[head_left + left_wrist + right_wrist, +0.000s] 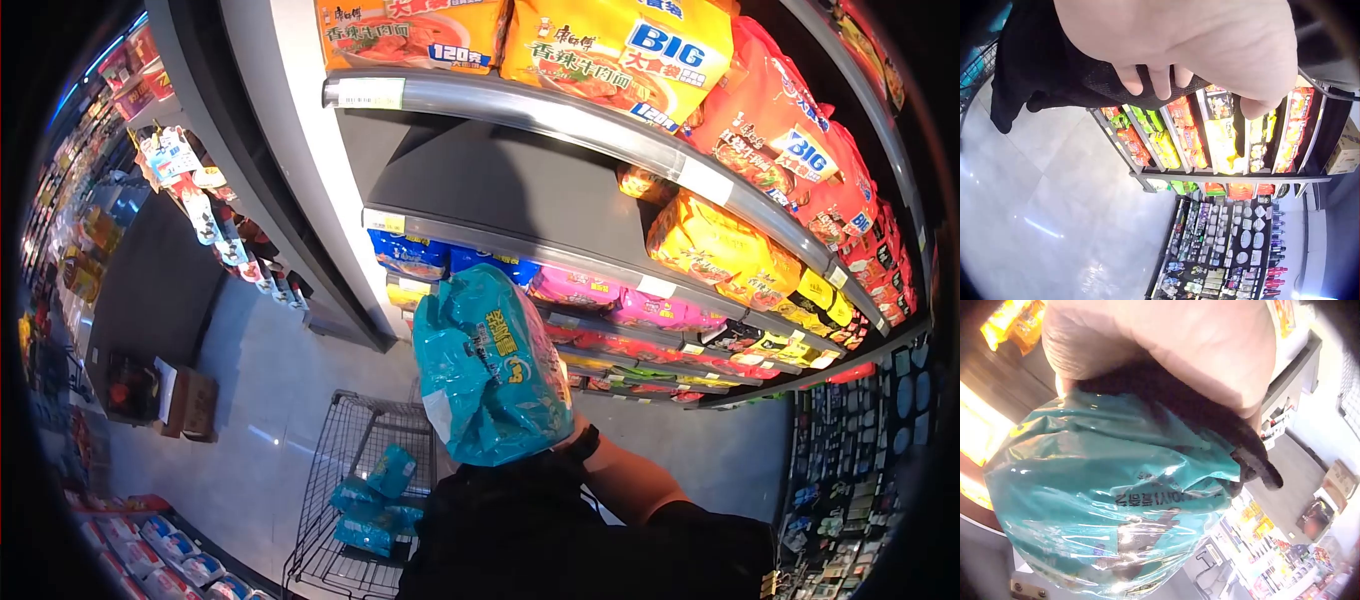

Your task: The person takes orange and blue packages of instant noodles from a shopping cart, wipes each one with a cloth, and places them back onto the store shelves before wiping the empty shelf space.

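Observation:
A teal plastic multipack of instant noodles [495, 370] is held up in front of the shelves by my right hand [1179, 347]. The wrist with its dark band shows behind the pack in the head view; the pack hides most of the fingers. In the right wrist view the crinkled wrapper bulges just below the palm. My left hand [1191, 40] hangs beside dark clothing with fingertips loosely bent and nothing in them. It is out of sight in the head view. Several similar teal packs [390, 470] lie in a wire shopping cart [322, 450] below.
A curved shelf unit [520, 115] carries orange, red, blue and pink noodle packs. A bare dark shelf board [450, 180] sits at its upper left. Beyond the cart, a cardboard box [190, 400] stands on the grey floor [260, 370]. White-lidded goods [170, 550] fill the lower left corner.

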A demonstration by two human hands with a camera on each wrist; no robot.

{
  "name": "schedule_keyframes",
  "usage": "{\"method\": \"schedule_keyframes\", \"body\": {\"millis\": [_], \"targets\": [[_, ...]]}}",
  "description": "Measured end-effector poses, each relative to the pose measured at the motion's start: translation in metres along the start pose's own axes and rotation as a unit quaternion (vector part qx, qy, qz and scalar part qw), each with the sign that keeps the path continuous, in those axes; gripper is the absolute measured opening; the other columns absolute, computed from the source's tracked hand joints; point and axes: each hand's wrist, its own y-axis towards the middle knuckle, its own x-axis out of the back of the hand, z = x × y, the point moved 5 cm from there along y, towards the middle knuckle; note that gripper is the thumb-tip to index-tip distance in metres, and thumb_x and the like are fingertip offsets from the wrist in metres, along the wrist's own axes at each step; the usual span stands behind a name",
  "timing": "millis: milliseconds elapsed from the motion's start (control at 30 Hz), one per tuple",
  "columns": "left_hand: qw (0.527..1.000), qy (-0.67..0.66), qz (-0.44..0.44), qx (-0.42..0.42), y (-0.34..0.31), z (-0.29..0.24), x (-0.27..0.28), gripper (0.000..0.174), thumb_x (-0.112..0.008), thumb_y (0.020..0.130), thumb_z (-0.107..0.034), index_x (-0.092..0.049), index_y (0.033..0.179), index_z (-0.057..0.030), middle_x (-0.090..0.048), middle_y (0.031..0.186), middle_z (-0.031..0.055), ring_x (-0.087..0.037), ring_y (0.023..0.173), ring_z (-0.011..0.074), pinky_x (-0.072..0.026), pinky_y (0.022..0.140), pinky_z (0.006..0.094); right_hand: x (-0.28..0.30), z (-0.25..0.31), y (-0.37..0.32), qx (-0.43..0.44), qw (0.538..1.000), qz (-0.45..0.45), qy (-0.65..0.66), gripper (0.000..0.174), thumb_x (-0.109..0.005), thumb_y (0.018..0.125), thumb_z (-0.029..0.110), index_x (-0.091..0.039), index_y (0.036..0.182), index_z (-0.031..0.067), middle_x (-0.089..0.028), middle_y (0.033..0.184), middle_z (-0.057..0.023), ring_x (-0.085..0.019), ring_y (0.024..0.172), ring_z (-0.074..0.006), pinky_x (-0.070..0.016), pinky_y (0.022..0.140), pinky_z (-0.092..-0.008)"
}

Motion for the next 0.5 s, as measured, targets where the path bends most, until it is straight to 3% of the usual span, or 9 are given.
{"method": "schedule_keyframes", "body": {"millis": [33,267,333,500], "targets": [[1.000,-0.002,0.001,0.001,0.000,0.001,-0.001,0.032,-0.057,0.106,-0.034,-0.074,0.108,-0.0065,-0.076,0.106,0.0211,-0.074,0.095,0.0406,-0.0583,0.082,0.0517,-0.006,-0.001,0.000,-0.007,1.000,-0.006,-0.008,0.060,-0.053,0.115,0.044,-0.041,0.164,0.0101,-0.060,0.153,-0.0098,-0.064,0.135,-0.0236,-0.0579,0.112,-0.0444],[1.000,-0.004,-0.002,0.008,-0.001,0.001,0.000,0.031,-0.058,0.105,-0.033,-0.074,0.107,-0.0062,-0.076,0.105,0.0214,-0.074,0.094,0.0413,-0.0583,0.082,0.0523,-0.025,0.006,-0.002,0.068,0.985,0.034,-0.156,0.052,-0.055,0.116,0.023,-0.041,0.164,0.0096,-0.061,0.152,-0.0082,-0.064,0.134,-0.0191,-0.0578,0.112,-0.0406],[1.000,-0.001,-0.002,0.011,-0.002,0.002,0.001,0.031,-0.058,0.105,-0.032,-0.074,0.106,-0.0061,-0.076,0.105,0.0215,-0.074,0.094,0.0414,-0.0583,0.081,0.0525,-0.031,0.006,-0.002,0.062,0.989,0.029,-0.127,0.050,-0.055,0.116,0.023,-0.043,0.162,0.0089,-0.063,0.150,-0.0079,-0.065,0.132,-0.0193,-0.0581,0.111,-0.0403],[1.000,-0.001,-0.005,0.015,-0.002,0.002,0.002,0.030,-0.059,0.104,-0.031,-0.074,0.105,-0.0059,-0.077,0.105,0.0217,-0.074,0.093,0.0419,-0.0583,0.081,0.0529,-0.042,0.008,-0.002,0.023,0.998,0.062,-0.008,0.053,-0.054,0.115,0.039,-0.048,0.160,0.0096,-0.063,0.151,-0.0084,-0.068,0.130,-0.0221,-0.0589,0.109,-0.0424]]}}
